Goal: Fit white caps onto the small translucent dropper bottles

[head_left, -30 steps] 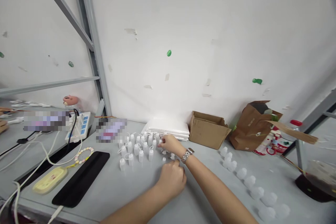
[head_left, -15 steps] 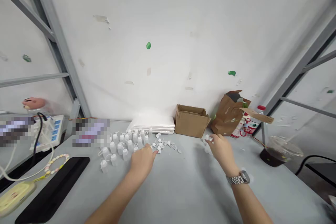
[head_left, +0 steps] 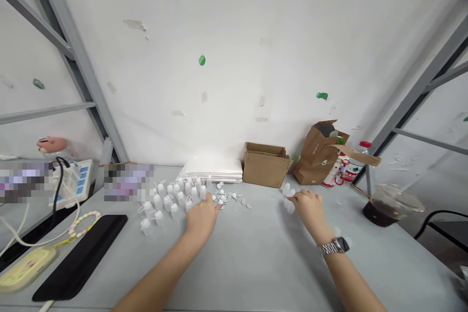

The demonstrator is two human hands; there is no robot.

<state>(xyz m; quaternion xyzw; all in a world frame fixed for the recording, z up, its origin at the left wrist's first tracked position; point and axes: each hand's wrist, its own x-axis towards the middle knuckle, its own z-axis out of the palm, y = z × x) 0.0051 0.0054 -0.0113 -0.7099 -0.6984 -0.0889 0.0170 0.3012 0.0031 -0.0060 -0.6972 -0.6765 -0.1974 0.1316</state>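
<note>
My left hand reaches to the near edge of a loose pile of small white caps with straps. Its thumb and forefinger are apart, with the thumb tip beside one cap. To its left stand several small translucent squeeze bottles with white caps on. My right hand wears a metal-band watch. Its thumb and forefinger close at a little cluster of translucent bottles on the right; the fingertips partly cover the bottle they touch.
A stack of white packets, an open cardboard box and a brown paper bag stand along the wall. A cup of dark drink is at right. A black pad, yellow case, bead bracelet and power strip lie left.
My left hand has shifted slightly up and right against the caps. My right hand has moved slightly, staying at the bottle cluster. The whole view has shifted a little.
</note>
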